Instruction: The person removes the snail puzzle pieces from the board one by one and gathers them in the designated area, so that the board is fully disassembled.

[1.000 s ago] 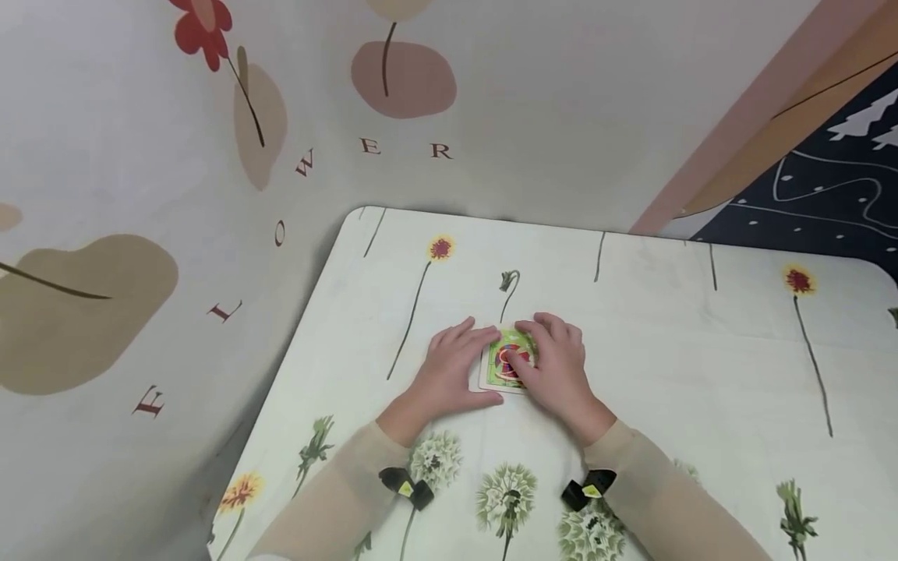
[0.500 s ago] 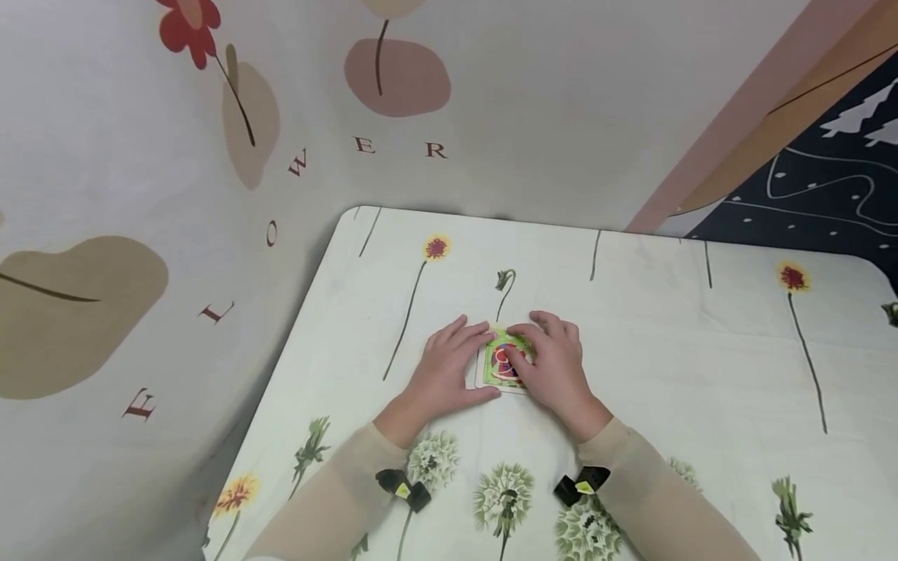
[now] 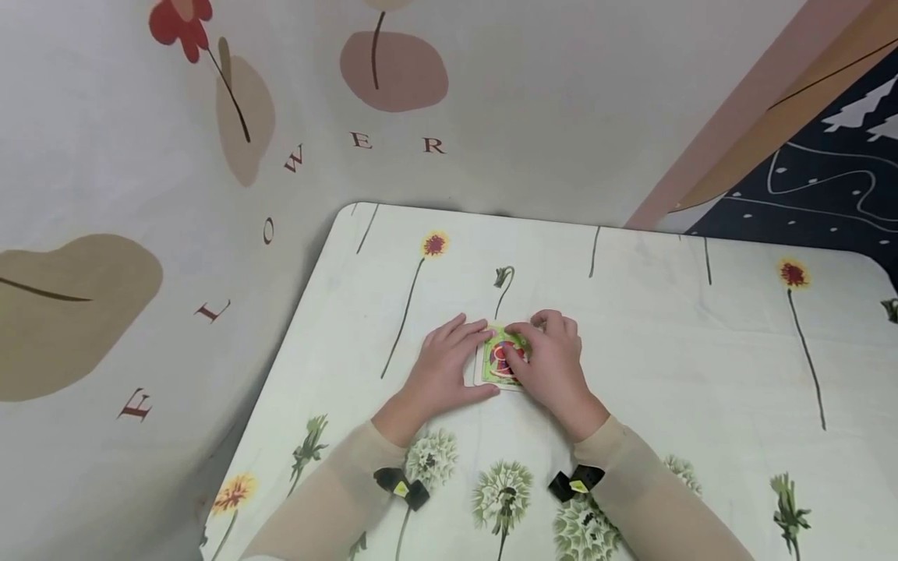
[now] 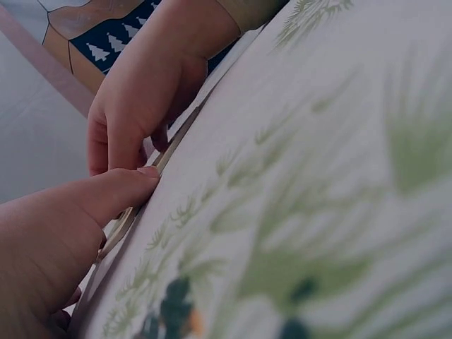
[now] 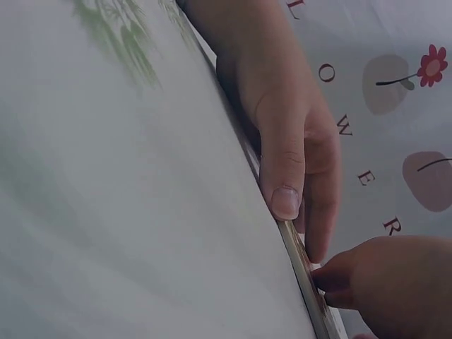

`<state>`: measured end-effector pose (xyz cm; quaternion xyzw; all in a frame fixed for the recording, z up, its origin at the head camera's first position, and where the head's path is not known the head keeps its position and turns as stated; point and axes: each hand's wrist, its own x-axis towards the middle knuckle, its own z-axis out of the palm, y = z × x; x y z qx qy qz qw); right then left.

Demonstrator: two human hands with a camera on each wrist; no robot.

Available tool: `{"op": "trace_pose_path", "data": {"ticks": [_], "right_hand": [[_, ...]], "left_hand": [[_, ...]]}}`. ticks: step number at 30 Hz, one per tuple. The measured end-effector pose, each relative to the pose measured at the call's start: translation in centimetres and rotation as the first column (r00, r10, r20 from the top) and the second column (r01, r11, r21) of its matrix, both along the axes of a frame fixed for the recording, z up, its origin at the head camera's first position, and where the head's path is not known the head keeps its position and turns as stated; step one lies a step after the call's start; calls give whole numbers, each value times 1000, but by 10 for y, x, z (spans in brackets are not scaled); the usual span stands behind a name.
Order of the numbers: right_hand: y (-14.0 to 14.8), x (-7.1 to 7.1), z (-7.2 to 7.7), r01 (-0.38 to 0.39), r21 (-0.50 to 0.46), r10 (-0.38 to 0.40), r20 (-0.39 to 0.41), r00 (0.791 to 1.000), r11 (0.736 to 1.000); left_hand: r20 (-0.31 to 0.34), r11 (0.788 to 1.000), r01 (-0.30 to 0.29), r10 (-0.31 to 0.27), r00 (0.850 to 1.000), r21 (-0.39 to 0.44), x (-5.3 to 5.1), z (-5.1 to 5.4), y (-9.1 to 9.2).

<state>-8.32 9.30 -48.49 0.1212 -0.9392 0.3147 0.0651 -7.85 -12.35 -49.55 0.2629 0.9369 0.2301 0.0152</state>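
Shifted hardly at all since the earlier frame, apart from a small drift of the head view. Down to the board, flat on the tabletop at about five o'clock from the head view's middle, green-faced, with a round red wheel on it. Held from nine o'clock by the left hand, grip clamped on the board, thumb at the six o'clock edge, fingertips at the eleven o'clock corner, probably against sliding. Touched from three o'clock by the right hand, fingers bent, thumb over the wheel, perhaps to press or steady; cannot tell pinch from mere contact. Hidden under that hand, much of the board's three o'clock side. Nearly edge-on in both wrist views, so impossible to tell loose wheel from printed. Beyond, toward twelve o'clock, wall; toward two, dark panel, cut off by the frame.
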Motion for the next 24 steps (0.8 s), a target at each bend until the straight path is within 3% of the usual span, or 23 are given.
{"op": "trace_pose_path", "data": {"ticks": [11, 24], "right_hand": [[-3, -4, 2, -48, 71, 48, 8, 999, 996], [-1, -5, -1, -39, 13, 39, 5, 999, 999]], "left_hand": [[7, 998, -11, 10, 1000, 59, -1, 2, -2], [11, 997, -24, 24, 1000, 73, -1, 0, 0]]}}
